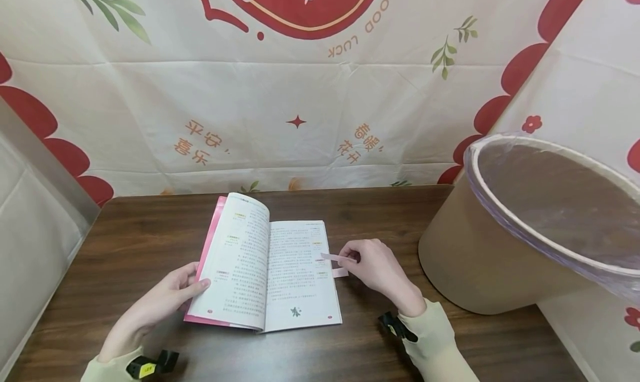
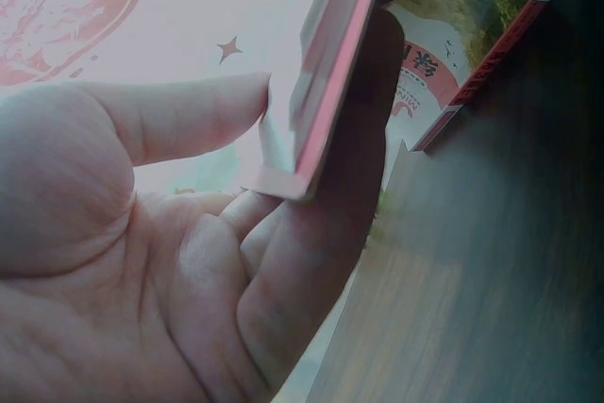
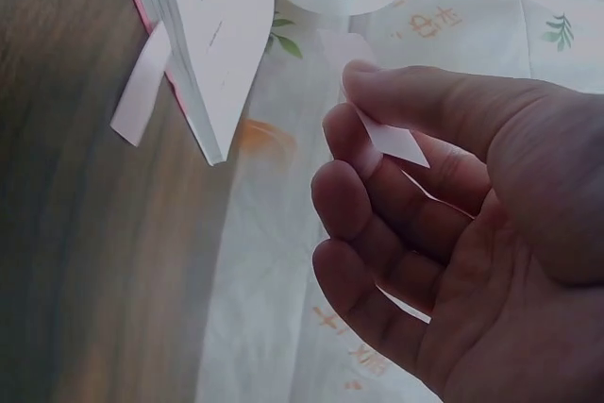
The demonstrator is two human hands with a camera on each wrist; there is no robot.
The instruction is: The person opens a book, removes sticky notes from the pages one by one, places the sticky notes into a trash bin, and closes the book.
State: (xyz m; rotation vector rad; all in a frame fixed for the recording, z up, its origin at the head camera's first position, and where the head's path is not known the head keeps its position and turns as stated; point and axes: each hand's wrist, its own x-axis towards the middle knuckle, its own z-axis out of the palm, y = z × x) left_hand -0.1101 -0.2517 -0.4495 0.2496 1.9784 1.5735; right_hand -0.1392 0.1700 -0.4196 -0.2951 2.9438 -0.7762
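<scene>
An open book point(image 1: 295, 271) with a pink cover lies on the wooden table, its left half lifted at a tilt. My left hand point(image 1: 162, 296) holds that raised half, thumb on the page and fingers behind the cover point(image 2: 338, 106). Between thumb and forefinger, my right hand point(image 1: 377, 268) pinches a pale pink paper strip point(image 3: 396, 142). In the head view the strip's far end reaches over the right page's edge; whether it touches the page I cannot tell. A second pale pink strip point(image 3: 143, 92) sticks out from the book's right edge, just below the hand.
A large brown bin point(image 1: 480, 260) with clear plastic over its rim stands at the table's right. Behind the table point(image 1: 125, 232) hangs a white printed cloth point(image 1: 300, 93). Black wrist bands point(image 1: 397, 326) sit at both sleeves.
</scene>
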